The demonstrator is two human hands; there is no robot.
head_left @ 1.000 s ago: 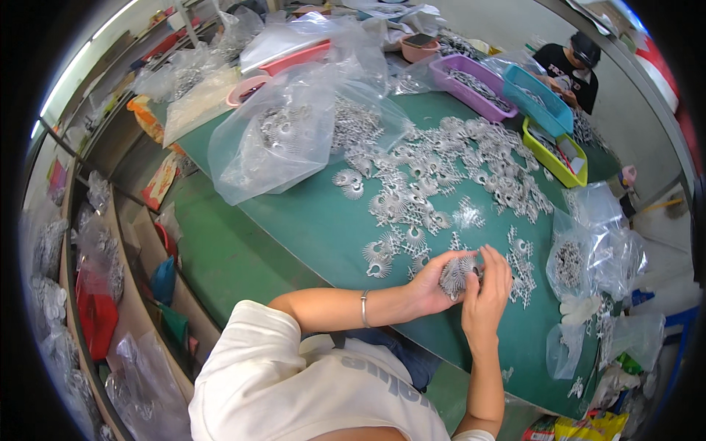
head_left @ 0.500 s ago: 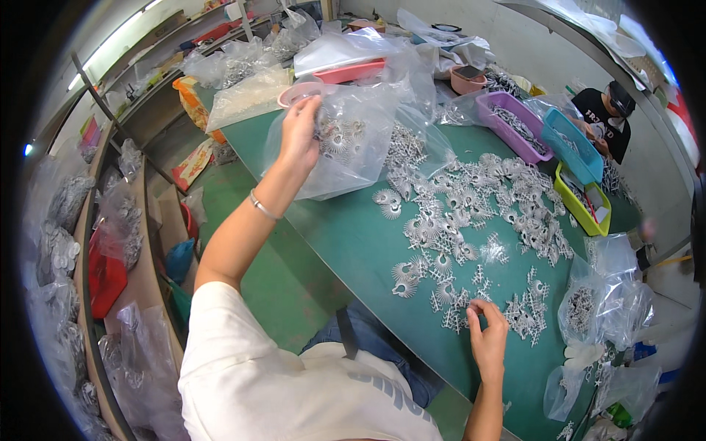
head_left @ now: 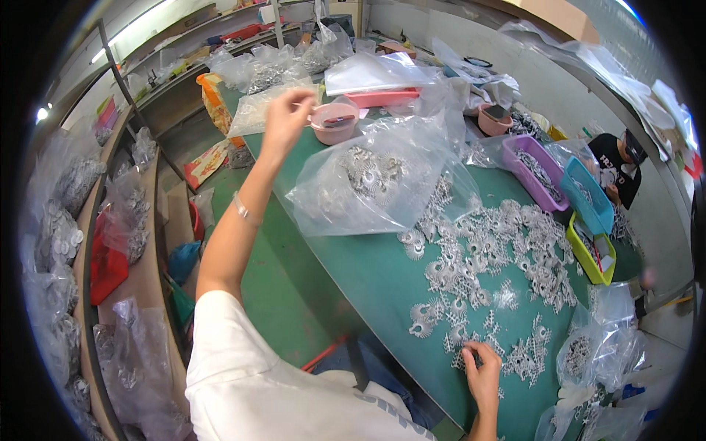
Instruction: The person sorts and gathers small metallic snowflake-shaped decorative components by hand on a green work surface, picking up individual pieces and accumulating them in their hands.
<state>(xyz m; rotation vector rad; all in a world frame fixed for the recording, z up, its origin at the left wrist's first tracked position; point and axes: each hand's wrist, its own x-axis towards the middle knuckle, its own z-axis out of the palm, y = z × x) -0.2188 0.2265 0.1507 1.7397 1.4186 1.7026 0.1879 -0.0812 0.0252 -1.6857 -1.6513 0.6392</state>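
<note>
My left hand (head_left: 288, 121) is raised beside a pink bowl (head_left: 334, 123) at the table's far left. Its fingers are slightly blurred and apart, with nothing visible in them. Below it, a clear plastic bag (head_left: 316, 198) lies on the table with silver fan-shaped pieces (head_left: 375, 173) inside. My right hand (head_left: 484, 375) is at the near edge of a spread of loose silver pieces (head_left: 478, 250), some fan-shaped, some like small branches. Its thumb and forefinger are pinched together over the pieces; what lies between them is too small to make out.
Purple (head_left: 533, 173), blue (head_left: 588, 195) and lime green (head_left: 592, 253) baskets line the right side, with a seated person (head_left: 616, 165) beyond. Filled plastic bags (head_left: 599, 345) lie at the near right. Shelves (head_left: 136, 309) with bagged parts stand left, across the green floor (head_left: 272, 287).
My left hand has come off the plastic bag and is now beside the pink bowl, which shows more fully. The bag has settled flatter. My right hand stays at the pieces; the view has shifted.
</note>
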